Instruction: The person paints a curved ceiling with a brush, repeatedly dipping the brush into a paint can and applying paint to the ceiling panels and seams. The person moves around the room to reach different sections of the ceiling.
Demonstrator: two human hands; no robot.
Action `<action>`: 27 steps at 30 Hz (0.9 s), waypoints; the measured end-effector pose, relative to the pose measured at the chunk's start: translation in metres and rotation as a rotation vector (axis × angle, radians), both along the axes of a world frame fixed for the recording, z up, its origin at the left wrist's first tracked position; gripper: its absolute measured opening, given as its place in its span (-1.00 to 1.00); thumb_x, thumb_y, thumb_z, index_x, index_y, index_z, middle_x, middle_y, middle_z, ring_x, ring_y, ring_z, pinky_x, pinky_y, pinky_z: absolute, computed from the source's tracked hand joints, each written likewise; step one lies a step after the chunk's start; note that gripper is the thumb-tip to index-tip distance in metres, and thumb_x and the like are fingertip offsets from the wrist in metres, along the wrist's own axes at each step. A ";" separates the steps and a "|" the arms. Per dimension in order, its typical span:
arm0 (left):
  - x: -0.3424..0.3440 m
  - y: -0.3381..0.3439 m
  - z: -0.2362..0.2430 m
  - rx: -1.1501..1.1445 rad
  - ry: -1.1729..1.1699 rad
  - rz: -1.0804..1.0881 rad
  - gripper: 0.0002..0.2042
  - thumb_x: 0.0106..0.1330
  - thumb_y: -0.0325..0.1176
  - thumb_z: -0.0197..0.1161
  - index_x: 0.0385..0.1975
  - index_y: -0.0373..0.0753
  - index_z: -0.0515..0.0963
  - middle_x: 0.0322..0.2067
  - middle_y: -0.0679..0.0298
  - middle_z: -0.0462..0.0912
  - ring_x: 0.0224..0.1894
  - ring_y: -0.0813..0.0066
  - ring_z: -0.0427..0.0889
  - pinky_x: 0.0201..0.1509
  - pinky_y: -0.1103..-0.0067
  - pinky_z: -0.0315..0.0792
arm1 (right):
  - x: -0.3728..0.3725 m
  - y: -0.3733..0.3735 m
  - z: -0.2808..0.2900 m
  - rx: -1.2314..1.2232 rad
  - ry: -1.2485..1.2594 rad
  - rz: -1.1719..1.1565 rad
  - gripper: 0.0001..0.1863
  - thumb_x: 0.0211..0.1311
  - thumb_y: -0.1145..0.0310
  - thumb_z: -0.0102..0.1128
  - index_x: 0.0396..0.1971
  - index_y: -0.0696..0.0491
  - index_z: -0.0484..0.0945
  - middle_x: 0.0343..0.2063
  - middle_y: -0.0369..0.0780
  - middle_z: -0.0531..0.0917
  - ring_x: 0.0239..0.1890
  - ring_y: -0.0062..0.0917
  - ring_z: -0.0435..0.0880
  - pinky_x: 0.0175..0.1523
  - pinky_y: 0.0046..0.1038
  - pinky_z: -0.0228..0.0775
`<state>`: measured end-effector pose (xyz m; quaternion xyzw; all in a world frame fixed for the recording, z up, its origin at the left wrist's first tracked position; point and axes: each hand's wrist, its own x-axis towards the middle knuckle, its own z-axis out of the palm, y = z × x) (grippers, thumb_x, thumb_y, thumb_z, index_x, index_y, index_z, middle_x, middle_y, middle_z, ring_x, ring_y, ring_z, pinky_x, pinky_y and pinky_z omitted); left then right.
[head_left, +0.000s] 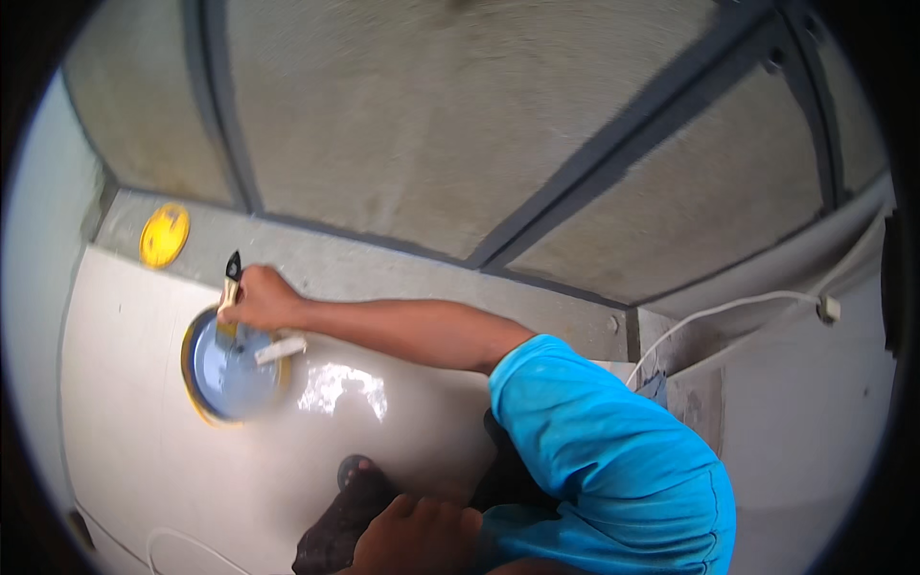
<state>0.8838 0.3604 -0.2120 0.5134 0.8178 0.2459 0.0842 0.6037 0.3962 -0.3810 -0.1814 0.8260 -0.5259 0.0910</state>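
Nearest to us, at lower right, is the blue sleeve (pixel 613 431), from which the bare right forearm (pixel 402 331) reaches leftward across the view. Reading from left to right, we first note a round yellow lid (pixel 165 236) on the grey ledge (pixel 359 241), well apart from either hand. Next, on the pale floor (pixel 129 355), stands an open bucket (pixel 189 379) with a yellow rim, holding blue-grey liquid (pixel 230 381). Over its far part we see the paintbrush (pixel 227 299), gripped in the right hand (pixel 264 297), whose fingers are closed about the handle.

The key relation is this: the bucket lies directly on the wearer's side of the right hand, and the brush's long axis runs nearly along that same line, the dark handle end pointing away and the bristles pointing back over the bucket's mouth. We cannot tell whether the bristles touch the liquid. Just beside them, a white strip (pixel 281 350) lies across the right part of the rim.

Farther right we find a foot (pixel 355 470), then the left hand (pixel 417 537), bent-fingered over a dark trouser leg (pixel 331 527); we cannot tell whether it holds anything. The right hand is clearly the nearer to the bucket. Beyond rise cloudy panels in a dark grey frame (pixel 537 216), and at far right a white cable (pixel 714 309) curves.
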 end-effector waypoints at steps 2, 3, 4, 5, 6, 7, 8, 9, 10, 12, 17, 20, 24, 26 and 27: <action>-0.014 0.016 0.002 -0.089 -0.003 -0.060 -0.82 0.39 -0.20 0.18 -0.36 -0.13 0.60 -0.43 0.22 0.71 -0.28 0.20 0.72 -0.20 0.38 0.50 | -0.005 0.037 0.012 -0.428 -0.552 -0.210 -0.83 0.14 0.37 0.51 -0.40 0.16 0.72 -0.46 -0.24 0.74 -0.46 -0.66 0.70 -0.34 -0.54 0.58; -0.017 0.022 0.007 -0.116 -0.002 -0.097 -0.82 0.39 -0.20 0.18 -0.35 -0.13 0.60 -0.43 0.21 0.72 -0.27 0.20 0.72 -0.19 0.37 0.50 | -0.007 0.058 0.004 -0.646 -0.676 -0.306 -0.83 0.18 0.36 0.48 -0.35 0.12 0.70 -0.42 -0.26 0.72 -0.43 -0.66 0.68 -0.30 -0.55 0.60; -0.018 0.028 0.013 -0.155 -0.006 -0.125 -0.82 0.40 -0.19 0.18 -0.35 -0.12 0.60 -0.42 0.21 0.72 -0.27 0.19 0.72 -0.19 0.36 0.50 | -0.010 0.067 0.004 -0.877 -0.814 -0.337 -0.83 0.23 0.34 0.46 -0.30 0.09 0.67 -0.38 -0.29 0.71 -0.40 -0.66 0.67 -0.26 -0.56 0.61; -0.020 0.033 0.018 -0.203 -0.015 -0.129 -0.82 0.40 -0.19 0.18 -0.34 -0.12 0.60 -0.42 0.20 0.72 -0.26 0.18 0.72 -0.18 0.36 0.51 | -0.008 0.078 0.019 -0.970 -0.805 -0.284 -0.83 0.25 0.33 0.45 -0.27 0.07 0.66 -0.36 -0.30 0.69 -0.39 -0.67 0.66 -0.23 -0.56 0.60; -0.021 0.036 0.022 -0.247 -0.028 -0.121 -0.83 0.40 -0.19 0.18 -0.34 -0.12 0.61 -0.41 0.20 0.72 -0.26 0.17 0.72 -0.18 0.35 0.51 | 0.004 0.090 0.036 -1.052 -0.811 -0.217 -0.82 0.26 0.32 0.44 -0.25 0.04 0.64 -0.34 -0.31 0.68 -0.37 -0.67 0.64 -0.21 -0.57 0.59; -0.026 0.034 0.026 -0.278 -0.051 -0.117 -0.83 0.40 -0.19 0.18 -0.33 -0.12 0.61 -0.41 0.19 0.73 -0.25 0.16 0.72 -0.17 0.34 0.52 | 0.017 0.112 0.052 -1.119 -0.814 -0.168 -0.81 0.28 0.30 0.43 -0.23 0.02 0.62 -0.32 -0.32 0.66 -0.36 -0.67 0.63 -0.19 -0.58 0.59; -0.031 0.035 0.028 -0.300 -0.077 -0.124 -0.83 0.40 -0.19 0.18 -0.33 -0.12 0.61 -0.40 0.19 0.73 -0.25 0.16 0.72 -0.17 0.33 0.52 | 0.030 0.141 0.067 -1.148 -0.784 -0.151 -0.80 0.29 0.29 0.43 -0.22 0.00 0.61 -0.31 -0.32 0.65 -0.33 -0.68 0.62 -0.16 -0.57 0.58; -0.038 0.038 0.030 -0.326 -0.102 -0.133 -0.83 0.40 -0.19 0.18 -0.32 -0.12 0.61 -0.40 0.19 0.73 -0.25 0.15 0.73 -0.16 0.32 0.52 | 0.046 0.176 0.083 -1.178 -0.758 -0.143 -0.80 0.29 0.27 0.43 -0.21 -0.02 0.60 -0.31 -0.33 0.64 -0.30 -0.68 0.61 -0.14 -0.56 0.57; -0.042 0.039 0.029 -0.336 -0.129 -0.138 -0.83 0.41 -0.19 0.18 -0.32 -0.12 0.61 -0.39 0.18 0.73 -0.24 0.14 0.73 -0.16 0.31 0.53 | 0.068 0.214 0.102 -1.200 -0.740 -0.211 -0.81 0.29 0.28 0.43 -0.22 -0.04 0.59 -0.28 -0.32 0.62 -0.29 -0.65 0.61 -0.17 -0.56 0.57; -0.054 0.043 0.029 -0.352 -0.161 -0.110 -0.83 0.41 -0.19 0.18 -0.31 -0.11 0.61 -0.39 0.17 0.74 -0.23 0.12 0.73 -0.14 0.30 0.54 | 0.104 0.289 0.137 -1.224 -0.649 -0.307 -0.79 0.28 0.27 0.44 -0.21 -0.05 0.58 -0.21 -0.31 0.58 -0.28 -0.63 0.59 -0.21 -0.53 0.58; -0.083 0.059 0.007 -0.296 -0.268 -0.003 -0.84 0.39 -0.25 0.18 -0.26 -0.19 0.62 -0.39 0.13 0.75 -0.31 0.08 0.73 -0.18 0.22 0.54 | 0.191 0.455 0.270 -0.917 0.213 -0.731 -0.54 0.27 0.33 0.45 0.11 0.13 0.54 -0.04 -0.19 0.57 -0.04 -0.59 0.58 -0.06 -0.56 0.58; -0.098 0.085 0.013 -0.381 -0.311 0.070 -0.83 0.39 -0.25 0.21 -0.25 -0.20 0.61 -0.32 0.10 0.76 -0.22 0.01 0.72 -0.10 0.20 0.55 | 0.201 0.506 0.342 -0.260 0.890 -0.719 -0.67 0.26 0.33 0.47 -0.05 0.18 0.68 -0.17 -0.18 0.74 -0.15 -0.54 0.70 -0.02 -0.50 0.58; -0.110 0.099 -0.005 -0.397 -0.274 0.129 -0.84 0.39 -0.25 0.21 -0.25 -0.20 0.61 -0.32 0.11 0.76 -0.21 0.01 0.72 -0.11 0.21 0.55 | 0.172 0.531 0.368 0.389 1.331 -0.582 -0.81 0.25 0.38 0.46 -0.16 0.02 0.75 -0.20 -0.26 0.78 -0.21 -0.59 0.74 -0.16 -0.52 0.61; -0.112 0.098 -0.012 -0.359 -0.259 0.155 -0.82 0.41 -0.23 0.20 -0.25 -0.20 0.61 -0.31 0.10 0.76 -0.21 0.01 0.72 -0.11 0.20 0.54 | 0.169 0.531 0.368 0.468 1.245 -0.566 -0.83 0.25 0.38 0.46 -0.17 0.02 0.75 -0.21 -0.26 0.78 -0.21 -0.59 0.75 -0.17 -0.53 0.62; -0.112 0.100 -0.012 -0.373 -0.276 0.170 -0.82 0.40 -0.23 0.21 -0.24 -0.20 0.62 -0.31 0.07 0.75 -0.19 -0.02 0.71 -0.09 0.18 0.54 | 0.167 0.530 0.367 0.507 1.202 -0.558 -0.83 0.25 0.37 0.46 -0.18 0.02 0.75 -0.21 -0.27 0.79 -0.21 -0.59 0.75 -0.18 -0.54 0.62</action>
